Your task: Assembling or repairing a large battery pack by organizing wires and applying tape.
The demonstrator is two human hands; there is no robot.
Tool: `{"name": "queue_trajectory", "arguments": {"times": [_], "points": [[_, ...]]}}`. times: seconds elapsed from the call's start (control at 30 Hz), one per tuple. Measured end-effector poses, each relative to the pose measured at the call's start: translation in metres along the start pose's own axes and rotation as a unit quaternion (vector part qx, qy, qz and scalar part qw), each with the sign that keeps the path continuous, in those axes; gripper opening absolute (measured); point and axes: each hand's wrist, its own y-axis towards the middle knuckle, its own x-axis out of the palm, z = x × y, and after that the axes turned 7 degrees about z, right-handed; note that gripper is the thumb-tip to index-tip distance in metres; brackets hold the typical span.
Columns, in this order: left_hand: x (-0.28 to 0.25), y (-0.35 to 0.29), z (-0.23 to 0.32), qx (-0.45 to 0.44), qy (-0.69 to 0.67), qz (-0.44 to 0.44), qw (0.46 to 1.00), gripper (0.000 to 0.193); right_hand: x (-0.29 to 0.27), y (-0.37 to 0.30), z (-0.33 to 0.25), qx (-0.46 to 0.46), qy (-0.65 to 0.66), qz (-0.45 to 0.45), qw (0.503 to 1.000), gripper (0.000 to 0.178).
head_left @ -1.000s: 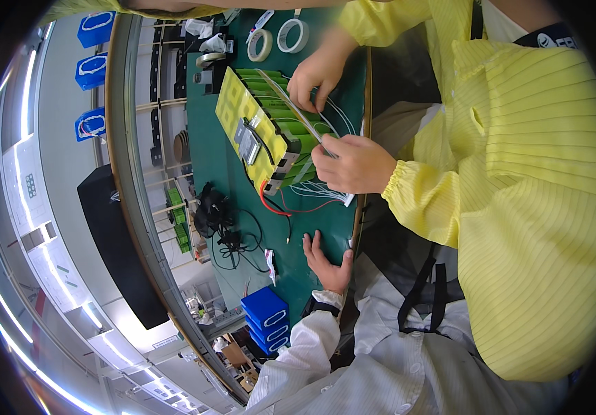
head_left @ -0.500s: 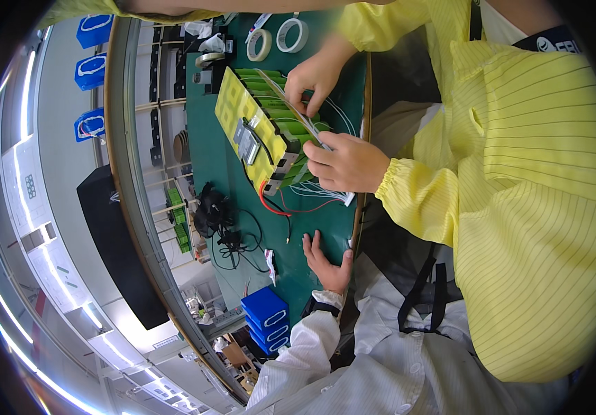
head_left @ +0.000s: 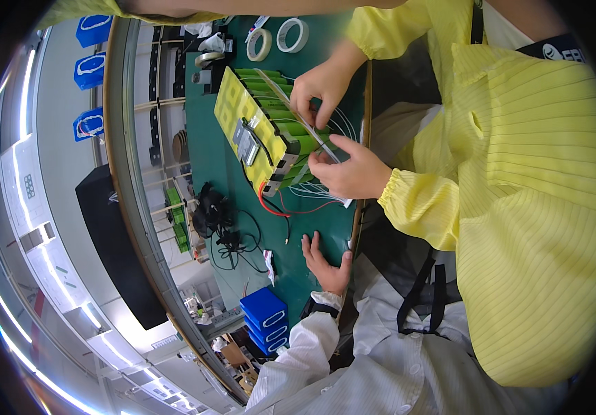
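A battery pack (head_left: 251, 131) of green cells with a yellow top panel stands on the green table. Along its side, next to the hands, runs a long thin pale strip (head_left: 284, 97). My left hand (head_left: 353, 169), in a yellow cuff, is closed on the strip's lower end. Higher up the strip, my right hand (head_left: 322, 86) is bent with thumb and fingertips close together at its edge. Whether those fingertips hold the strip or the white wires (head_left: 343, 123) beside it is hidden. Red and black leads (head_left: 273, 207) come off the pack's lower corner.
A co-worker's hand (head_left: 327, 268), in a white sleeve, rests flat on the table (head_left: 291, 259). Blue battery packs (head_left: 263, 311) are stacked near it. Black cables (head_left: 228, 235) lie beyond. Tape rolls (head_left: 292, 36) sit past the pack, and shelving (head_left: 166, 117) stands behind.
My right hand has shifted slightly down and right, toward my left hand. My left hand has moved a little, its thumb lifted, showing more of the strip's end. The pack stays put.
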Motion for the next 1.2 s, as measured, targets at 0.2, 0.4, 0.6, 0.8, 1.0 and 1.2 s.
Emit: {"name": "queue_trajectory", "arguments": {"times": [0.2,0.4,0.6,0.8,1.0,1.2], "points": [[-0.002,0.001,0.001,-0.017,0.006,-0.002,1.0,0.09,0.003,0.005,0.003,-0.065,-0.035,-0.01,0.997,0.043],[-0.004,0.001,0.0,-0.025,-0.006,-0.003,1.0,0.092,0.007,-0.001,0.003,-0.109,-0.072,-0.011,0.991,0.044],[-0.002,0.0,0.0,-0.027,-0.016,-0.007,0.999,0.093,0.009,-0.005,0.004,-0.072,-0.076,-0.009,0.995,0.049],[-0.004,0.0,-0.001,-0.031,-0.009,-0.002,0.999,0.094,0.003,0.001,0.006,-0.073,-0.046,-0.018,0.996,0.045],[-0.001,0.0,-0.001,-0.024,-0.011,-0.006,1.0,0.094,0.0,-0.003,-0.008,-0.09,-0.091,0.024,0.992,0.027],[-0.001,-0.001,-0.002,-0.025,-0.009,-0.005,1.0,0.094,-0.01,0.005,-0.012,-0.144,-0.136,-0.035,0.98,0.025]]}}
